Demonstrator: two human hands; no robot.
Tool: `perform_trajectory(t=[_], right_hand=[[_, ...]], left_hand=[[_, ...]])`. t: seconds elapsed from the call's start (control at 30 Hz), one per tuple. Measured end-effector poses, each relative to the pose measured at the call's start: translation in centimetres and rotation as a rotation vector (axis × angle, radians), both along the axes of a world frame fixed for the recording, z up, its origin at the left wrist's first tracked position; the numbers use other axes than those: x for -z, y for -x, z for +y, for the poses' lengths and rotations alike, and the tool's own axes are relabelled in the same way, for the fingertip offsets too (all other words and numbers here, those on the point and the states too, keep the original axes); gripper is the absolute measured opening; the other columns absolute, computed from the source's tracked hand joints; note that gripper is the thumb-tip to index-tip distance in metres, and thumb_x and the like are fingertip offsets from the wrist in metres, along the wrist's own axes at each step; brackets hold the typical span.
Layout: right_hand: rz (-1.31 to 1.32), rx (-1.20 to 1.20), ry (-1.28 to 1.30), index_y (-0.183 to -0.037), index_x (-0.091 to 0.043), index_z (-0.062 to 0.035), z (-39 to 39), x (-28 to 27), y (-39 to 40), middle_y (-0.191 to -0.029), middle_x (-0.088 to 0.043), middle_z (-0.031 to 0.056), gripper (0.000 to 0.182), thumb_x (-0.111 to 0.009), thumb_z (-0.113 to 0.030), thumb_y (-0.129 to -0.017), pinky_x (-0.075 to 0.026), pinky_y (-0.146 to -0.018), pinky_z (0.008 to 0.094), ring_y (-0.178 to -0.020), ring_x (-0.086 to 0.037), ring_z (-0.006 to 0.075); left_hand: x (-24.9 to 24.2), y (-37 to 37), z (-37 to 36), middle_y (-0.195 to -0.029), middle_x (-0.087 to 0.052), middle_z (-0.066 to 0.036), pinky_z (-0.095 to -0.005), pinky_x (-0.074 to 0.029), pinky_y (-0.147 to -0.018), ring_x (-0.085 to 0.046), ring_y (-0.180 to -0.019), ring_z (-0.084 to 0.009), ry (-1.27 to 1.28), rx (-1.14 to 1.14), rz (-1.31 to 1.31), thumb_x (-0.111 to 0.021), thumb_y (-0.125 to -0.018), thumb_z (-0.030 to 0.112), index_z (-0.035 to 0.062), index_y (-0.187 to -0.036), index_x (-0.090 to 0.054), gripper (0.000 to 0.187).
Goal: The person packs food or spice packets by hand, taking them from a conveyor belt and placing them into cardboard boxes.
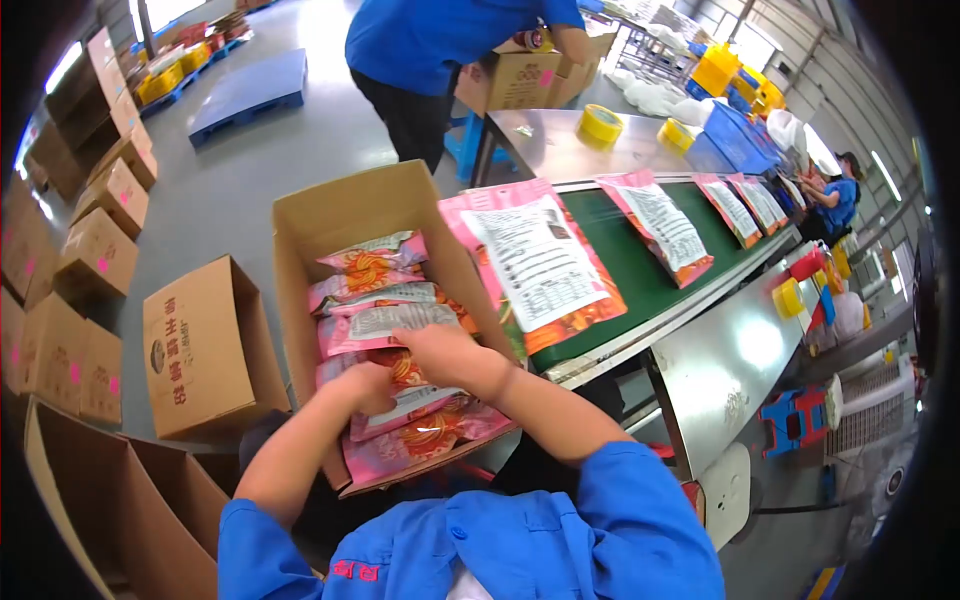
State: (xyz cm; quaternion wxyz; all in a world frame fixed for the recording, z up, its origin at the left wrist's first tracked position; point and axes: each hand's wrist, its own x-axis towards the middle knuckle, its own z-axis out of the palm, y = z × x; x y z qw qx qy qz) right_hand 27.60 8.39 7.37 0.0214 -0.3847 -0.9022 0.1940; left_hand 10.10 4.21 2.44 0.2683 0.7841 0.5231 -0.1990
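Note:
An open cardboard box stands before me, packed with several pink and orange food packets. Both my hands are inside it. My right hand presses on a pink packet with a grey-white label; its fingers point left, and their grip is hard to make out. My left hand is lower and to the left, against the packets, its fingertips hidden among them. Right of the box, a large pink packet lies label up at the near end of the green conveyor belt.
More packets lie along the belt. Yellow tape rolls rest on a metal table. A co-worker in blue stands ahead by a carton. An empty carton and several other boxes stand left; a steel table is right.

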Motion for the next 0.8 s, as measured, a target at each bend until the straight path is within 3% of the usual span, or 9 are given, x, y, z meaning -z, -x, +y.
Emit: perform_trajectory(t=[0.07,0.13,0.2,0.27,0.33,0.47,0.57,0.67,0.8], right_hand=[[0.256,0.137,0.004,-0.116,-0.060,-0.0094,-1.9,-8.5,-4.5,-0.087,-0.068,0.0162,0.033,-0.061,-0.020,-0.084,-0.053,-0.072,0.0448,-0.084,-0.066,0.0361],[0.447,0.175,-0.513,-0.112,-0.060,-0.0089,-0.1,-11.7,-11.5,-0.082,-0.064,0.0228,0.027,-0.055,-0.017,-0.087,-0.051,-0.063,0.0451,-0.074,-0.063,0.0391],[0.397,0.531,-0.587,-0.112,-0.060,-0.0030,3.0,-15.0,-15.3,-0.102,-0.065,0.0210,0.030,-0.058,-0.018,-0.086,-0.052,-0.072,0.0420,-0.085,-0.064,0.0380],[0.049,0.576,-0.870,-0.139,-0.039,-0.0125,8.9,-10.8,-22.0,-0.133,-0.046,0.0278,0.064,-0.065,-0.023,-0.081,-0.036,-0.102,0.0524,-0.125,-0.040,0.0473],[-0.557,0.887,-0.593,-0.150,-0.013,-0.0182,10.5,-8.7,-24.5,-0.151,-0.019,0.0224,0.095,-0.070,-0.030,-0.075,-0.033,-0.095,0.0685,-0.132,-0.025,0.0499],[-0.567,1.029,-0.350,-0.150,-0.015,-0.0179,11.6,-7.6,-23.7,-0.139,-0.040,0.0243,0.091,-0.068,-0.020,-0.076,-0.039,-0.097,0.0592,-0.121,-0.044,0.0502],[-0.601,0.763,-0.295,-0.149,-0.019,-0.0175,13.1,-7.0,-23.7,-0.118,-0.059,0.0238,0.084,-0.065,-0.017,-0.079,-0.049,-0.087,0.0500,-0.103,-0.060,0.0427],[-0.550,0.612,-0.376,-0.149,-0.022,-0.0178,12.0,-8.7,-23.0,-0.096,-0.066,0.0246,0.079,-0.062,-0.013,-0.081,-0.053,-0.079,0.0444,-0.092,-0.065,0.0385],[-0.248,0.557,-0.325,-0.140,-0.041,-0.0109,11.7,-11.9,-24.2,-0.099,-0.064,0.0265,0.066,-0.059,-0.004,-0.077,-0.049,-0.083,0.0463,-0.095,-0.063,0.0394]], left_hand=[[-5.4,-0.5,2.0,-0.078,-0.067,-0.011,-0.0337,-0.053,-0.072,-0.065,-0.076,-0.0236,0.128,-0.208,-0.429,-0.067,-0.081,0.034,0.0062,-0.085,-0.067,0.028],[-3.9,-2.3,4.5,-0.082,-0.065,-0.006,-0.0310,-0.051,-0.072,-0.061,-0.074,-0.0175,0.254,-0.712,-1.058,-0.066,-0.083,0.046,0.0056,-0.100,-0.066,0.043],[-6.8,-6.0,6.0,-0.093,-0.064,-0.005,-0.0294,-0.048,-0.075,-0.060,-0.080,-0.0154,0.329,-0.987,-1.303,-0.065,-0.083,0.052,0.0066,-0.114,-0.060,0.055],[-7.2,-8.5,7.0,-0.087,-0.065,0.000,-0.0340,-0.052,-0.076,-0.065,-0.083,-0.0184,0.362,-1.031,-1.424,-0.063,-0.088,0.043,0.0065,-0.113,-0.058,0.045],[-4.3,-10.5,9.1,-0.093,-0.067,-0.003,-0.0372,-0.052,-0.080,-0.066,-0.088,-0.0183,0.521,-1.168,-1.341,-0.066,-0.085,0.047,0.0076,-0.119,-0.054,0.053],[0.6,-11.7,8.7,-0.099,-0.069,-0.006,-0.0442,-0.051,-0.084,-0.067,-0.090,-0.0199,0.594,-1.192,-1.594,-0.068,-0.076,0.061,0.0090,-0.118,-0.056,0.068],[1.0,-11.5,7.3,-0.108,-0.067,-0.008,-0.0437,-0.050,-0.090,-0.066,-0.094,-0.0208,0.775,-1.173,-1.923,-0.062,-0.078,0.065,0.0089,-0.117,-0.057,0.069],[1.4,-11.8,6.7,-0.111,-0.066,-0.008,-0.0422,-0.050,-0.092,-0.065,-0.098,-0.0206,0.861,-1.046,-2.102,-0.059,-0.082,0.063,0.0091,-0.121,-0.055,0.066],[1.0,-10.0,6.9,-0.121,-0.060,-0.008,-0.0414,-0.047,-0.096,-0.060,-0.106,-0.0218,0.725,-1.050,-2.151,-0.062,-0.085,0.053,0.0108,-0.132,-0.046,0.065]])
